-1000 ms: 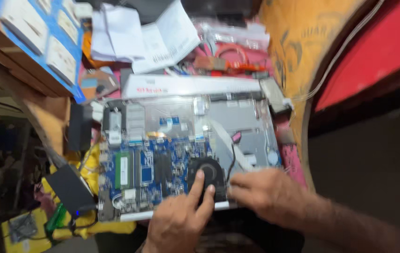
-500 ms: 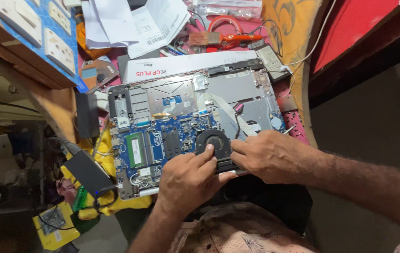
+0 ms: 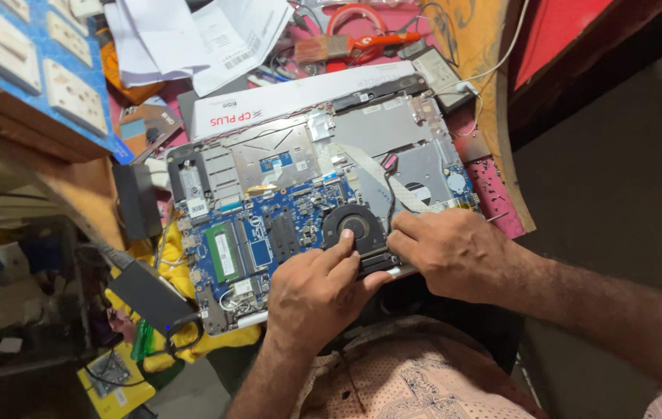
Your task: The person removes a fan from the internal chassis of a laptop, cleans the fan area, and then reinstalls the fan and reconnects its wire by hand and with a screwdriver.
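Head view: an opened laptop (image 3: 323, 194) lies on the cluttered worktop (image 3: 502, 209), its blue circuit board (image 3: 269, 233) bare.
Cooling fan (image 3: 356, 226): round, black, at the board's right end, on the laptop's near edge.
Left hand (image 3: 317, 291): just below the fan, forefinger stretched out with its tip on the fan's rim, other fingers loosely curled, holding nothing.
Right hand (image 3: 455, 252): just right of the fan, fingers bent and pressed against the fan housing's side; whether they pinch anything cannot be told.
Paintbrush (image 3: 346, 45): well beyond the laptop.

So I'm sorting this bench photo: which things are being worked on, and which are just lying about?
In hand:
left hand
right hand
cooling fan
opened laptop

Lying about:
paintbrush
papers
black power adapter
white box
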